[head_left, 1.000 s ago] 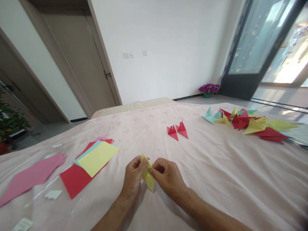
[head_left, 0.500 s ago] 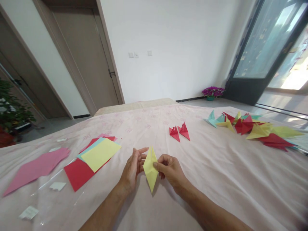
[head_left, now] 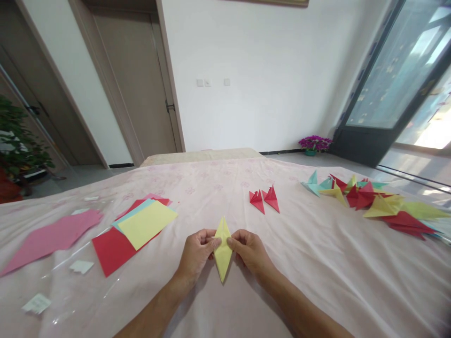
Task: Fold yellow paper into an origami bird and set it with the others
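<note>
A yellow folded origami paper point(head_left: 222, 260), shaped like a long diamond, is held upright between both hands just over the cloth. My left hand point(head_left: 198, 253) pinches its left edge, thumb on the front face. On the opposite edge, my right hand point(head_left: 251, 251) pinches it in the same way, with the thumb near the middle. The fingers behind the paper are partly hidden. Beyond the hands, two red folded paper cranes point(head_left: 271, 199) stand side by side.
Sheets of coloured paper, topped by a yellow sheet point(head_left: 148, 224), lie on the left, with pink paper point(head_left: 52, 241) further left. A pile of folded cranes point(head_left: 366, 197) in red, yellow and blue sits at the right. A pink patterned cloth point(head_left: 317, 281) covers the table.
My left hand has closed from loosely spread fingers to a pinch on the yellow paper's left edge. My right hand keeps its grip. The camera view has shifted slightly.
</note>
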A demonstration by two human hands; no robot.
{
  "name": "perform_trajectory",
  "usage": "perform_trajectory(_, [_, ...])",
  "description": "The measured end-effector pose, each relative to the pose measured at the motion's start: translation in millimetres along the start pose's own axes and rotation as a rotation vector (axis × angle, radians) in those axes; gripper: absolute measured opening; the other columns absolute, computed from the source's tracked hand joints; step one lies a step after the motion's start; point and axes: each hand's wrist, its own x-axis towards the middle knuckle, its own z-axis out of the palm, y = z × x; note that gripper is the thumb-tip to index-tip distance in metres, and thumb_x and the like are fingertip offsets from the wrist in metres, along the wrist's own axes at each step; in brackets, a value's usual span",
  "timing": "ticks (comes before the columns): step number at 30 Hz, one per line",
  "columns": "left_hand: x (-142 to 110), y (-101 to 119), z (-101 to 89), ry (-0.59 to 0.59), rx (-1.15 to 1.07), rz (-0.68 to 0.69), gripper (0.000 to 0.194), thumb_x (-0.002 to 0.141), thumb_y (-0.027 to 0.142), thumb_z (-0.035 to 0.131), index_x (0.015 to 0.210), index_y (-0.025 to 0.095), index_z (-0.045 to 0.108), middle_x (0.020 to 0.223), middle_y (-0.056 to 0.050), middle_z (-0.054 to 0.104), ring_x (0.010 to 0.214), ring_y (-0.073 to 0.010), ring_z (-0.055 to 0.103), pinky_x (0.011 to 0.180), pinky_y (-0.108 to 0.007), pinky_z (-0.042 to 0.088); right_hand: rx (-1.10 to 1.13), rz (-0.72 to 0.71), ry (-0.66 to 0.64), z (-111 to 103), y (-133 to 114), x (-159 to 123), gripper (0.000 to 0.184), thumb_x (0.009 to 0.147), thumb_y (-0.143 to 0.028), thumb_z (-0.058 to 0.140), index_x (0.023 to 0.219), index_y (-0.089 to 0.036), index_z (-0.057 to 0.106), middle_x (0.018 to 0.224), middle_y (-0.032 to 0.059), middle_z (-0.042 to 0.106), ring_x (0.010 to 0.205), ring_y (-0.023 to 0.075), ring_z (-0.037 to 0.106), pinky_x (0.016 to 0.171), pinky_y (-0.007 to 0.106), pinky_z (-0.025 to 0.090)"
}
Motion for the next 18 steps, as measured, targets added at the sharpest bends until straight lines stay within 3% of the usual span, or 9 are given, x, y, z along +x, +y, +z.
perform_trajectory(6, [0.6,-7.1,1.4,0.068,0.184,0.041,0.034,0.077,0.033,0.065,0.104,0.016,0.056,0.059,0.005,0.059,0.049,-0.0121,0.054,0.05,-0.023,0.04,-0.198,-0.077,0.037,-2.9,6.7,5.0,0.016,0.077,-0.031,0.059,0.069,-0.017,0.061,0.058,-0.0025,0.056,0.053,0.0112,0.048,0.051,0.023,0.031])
perform_trajectory(9, [0.7,-9.6,2.4,0.108,0.316,0.075,0.027,0.078,0.029,0.063,0.102,0.02,0.053,0.06,0.007,0.058,0.054,-0.0129,0.056,0.054,-0.023,0.039,-0.278,-0.095,0.068,-3.3,6.3,5.4,0.008,0.076,-0.024,0.059,0.08,-0.018,0.063,0.06,-0.0031,0.058,0.056,0.0128,0.051,0.053,0.024,0.032])
perform_trajectory(13, [0.8,-8.7,2.3,0.136,0.494,0.114,0.024,0.078,0.023,0.064,0.098,0.023,0.051,0.062,0.007,0.058,0.059,-0.0136,0.057,0.057,-0.023,0.035,-0.466,-0.119,0.101,-1.4,2.4,3.4,0.023,0.075,-0.017,0.057,0.098,-0.02,0.056,0.062,-0.0051,0.06,0.058,0.014,0.055,0.055,0.023,0.032])
perform_trajectory(18, [-2.2,-4.1,2.0,0.109,0.659,0.13,0.018,0.076,0.023,0.067,0.088,0.024,0.053,0.06,0.008,0.055,0.057,-0.0142,0.054,0.056,-0.025,0.03,-0.687,-0.153,0.068,-0.9,-3.7,1.8,0.02,0.078,-0.017,0.054,0.098,-0.02,0.055,0.066,-0.0027,0.063,0.062,0.015,0.057,0.056,0.024,0.028])
